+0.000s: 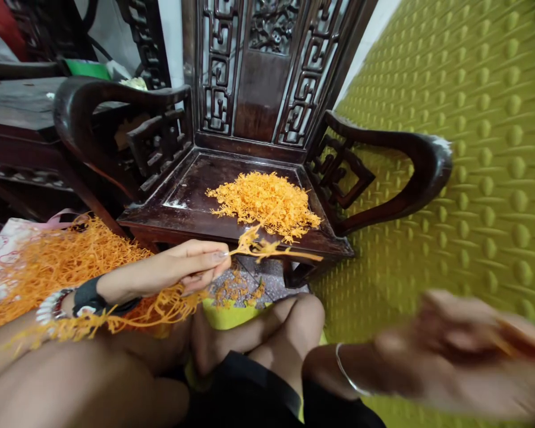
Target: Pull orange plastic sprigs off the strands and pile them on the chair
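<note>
My left hand (191,267) is closed in a pinch on a bunch of orange strands (263,246), held out just before the front edge of a dark carved wooden chair (187,208). More long orange strands (129,315) trail under that hand toward my lap. A pile of short orange pieces (265,202) lies on the chair seat. My right hand (463,348) is at the lower right, smeared by motion; its fingers cannot be made out. A thin bracelet (345,374) sits on that wrist.
A large heap of orange strands (57,258) lies at the left over a white and pink bag (9,244). A green padded mat (472,148) covers the floor at the right. Dark wooden furniture (22,113) stands at the back left. My bent knees fill the foreground.
</note>
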A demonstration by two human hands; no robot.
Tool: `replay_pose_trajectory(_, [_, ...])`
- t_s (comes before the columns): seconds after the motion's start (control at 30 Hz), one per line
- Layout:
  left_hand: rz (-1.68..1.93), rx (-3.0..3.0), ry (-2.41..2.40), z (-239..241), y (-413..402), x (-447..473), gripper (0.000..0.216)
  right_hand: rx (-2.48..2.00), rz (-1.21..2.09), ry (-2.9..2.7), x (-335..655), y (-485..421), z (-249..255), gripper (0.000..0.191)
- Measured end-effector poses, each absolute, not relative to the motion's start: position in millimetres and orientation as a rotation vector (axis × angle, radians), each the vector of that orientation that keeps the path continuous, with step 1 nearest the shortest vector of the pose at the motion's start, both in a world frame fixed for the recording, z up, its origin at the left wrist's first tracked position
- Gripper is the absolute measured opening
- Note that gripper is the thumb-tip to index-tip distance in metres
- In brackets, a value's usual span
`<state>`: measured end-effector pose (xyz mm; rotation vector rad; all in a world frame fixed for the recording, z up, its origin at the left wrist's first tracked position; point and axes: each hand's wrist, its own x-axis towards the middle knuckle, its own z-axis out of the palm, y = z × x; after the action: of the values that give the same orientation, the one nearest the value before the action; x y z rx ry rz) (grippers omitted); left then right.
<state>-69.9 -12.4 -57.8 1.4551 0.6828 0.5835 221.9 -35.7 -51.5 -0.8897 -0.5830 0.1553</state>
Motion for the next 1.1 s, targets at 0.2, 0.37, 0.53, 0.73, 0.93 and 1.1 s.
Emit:
replay_pose_trajectory(0.2, [0.710, 1.464, 0.666, -50.0, -11.0, -63.4, 0.032, -1.049, 0.153, -1.568, 185.2, 99.0, -67.7, 0.033])
replay_pose_trajectory(0.37, [0.754, 1.455, 0.658, -54.1, -6.7, -59.9, 0.032, -1.390, -0.026, -1.866, 169.1, 191.5, -92.8, 0.033])
replay_pose_trajectory(0.53, [0.770, 1.454, 0.654, -56.1, -5.4, -58.1, 0.032, -1.414, -0.120, -1.882, 159.4, 184.3, -100.6, 0.033])
replay_pose_trajectory(0.73, [0.803, 1.442, 0.673, -51.7, -6.0, -55.8, 0.032, -0.901, 0.392, -1.635, 146.4, 110.3, -89.7, 0.030])
replay_pose_trajectory(0.93, [0.798, 1.440, 0.693, -53.2, -5.2, -53.7, 0.031, -0.586, 1.309, -1.447, 125.3, 45.7, -105.4, 0.047])
replay_pose_trajectory(1.1, [0.665, 1.450, 0.667, -59.2, -4.2, -49.2, 0.033, -0.487, 1.380, -1.337, 122.4, 33.7, -99.5, 0.036])
